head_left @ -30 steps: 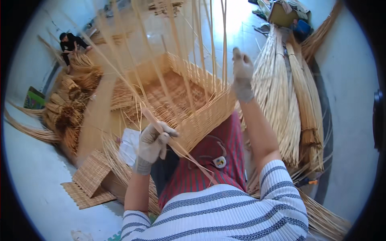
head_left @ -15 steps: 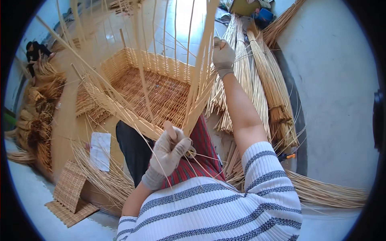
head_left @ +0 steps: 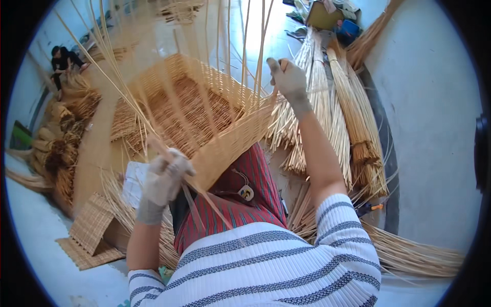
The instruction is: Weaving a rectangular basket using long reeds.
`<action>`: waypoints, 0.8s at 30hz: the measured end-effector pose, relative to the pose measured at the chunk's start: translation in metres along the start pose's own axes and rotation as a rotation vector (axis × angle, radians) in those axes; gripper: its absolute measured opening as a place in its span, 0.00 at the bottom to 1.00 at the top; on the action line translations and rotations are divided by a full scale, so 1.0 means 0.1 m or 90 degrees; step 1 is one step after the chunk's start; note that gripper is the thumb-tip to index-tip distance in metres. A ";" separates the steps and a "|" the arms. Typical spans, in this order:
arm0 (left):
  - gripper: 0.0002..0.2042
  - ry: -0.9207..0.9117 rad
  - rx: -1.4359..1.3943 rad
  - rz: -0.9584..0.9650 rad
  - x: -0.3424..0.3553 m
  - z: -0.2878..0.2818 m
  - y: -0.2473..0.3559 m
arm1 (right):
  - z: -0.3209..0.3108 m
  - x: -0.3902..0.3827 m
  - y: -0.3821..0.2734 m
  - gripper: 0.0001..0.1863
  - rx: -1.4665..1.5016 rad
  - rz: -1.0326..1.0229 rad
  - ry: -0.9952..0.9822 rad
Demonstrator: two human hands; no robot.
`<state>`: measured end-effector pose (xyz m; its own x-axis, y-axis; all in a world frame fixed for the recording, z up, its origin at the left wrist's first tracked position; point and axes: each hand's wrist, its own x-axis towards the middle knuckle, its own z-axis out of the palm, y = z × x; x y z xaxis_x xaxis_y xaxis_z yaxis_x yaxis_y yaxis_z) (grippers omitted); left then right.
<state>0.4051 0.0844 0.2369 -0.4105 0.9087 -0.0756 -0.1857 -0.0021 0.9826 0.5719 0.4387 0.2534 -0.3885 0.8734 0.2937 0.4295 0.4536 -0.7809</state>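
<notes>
One basket [head_left: 225, 153] is over the lap [head_left: 263, 189], with tall sticks [head_left: 262, 41] poking up (too blurry to count). The left hand [head_left: 166, 181] has curled fingers by its near corner, the right hand [head_left: 291, 84] by its right corner; I cannot tell what either pinches. Two mats [head_left: 92, 222] lie lower left.

We saw the left hand [head_left: 166, 176] and the stick [head_left: 157, 146] in it only blurred, and this hand covered a near corner of the basket [head_left: 225, 153]. The tall stakes [head_left: 263, 38] were partly blurred also, and the upper edge cut off their tips. Whether the right hand [head_left: 290, 84] gripped a stake, we could not tell. The distant person [head_left: 64, 64] was too small for us to recognise what was held.
</notes>
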 end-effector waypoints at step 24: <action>0.31 0.000 0.861 0.367 1.41 0.22 0.22 | 0.17 -1.79 -0.43 0.12 0.193 -0.507 -0.065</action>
<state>0.3625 0.2218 0.2519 -0.1361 0.9177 0.3732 0.9588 0.0272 0.2829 0.6095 0.2601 0.2250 -0.5593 0.2872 0.7776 -0.2331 0.8457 -0.4800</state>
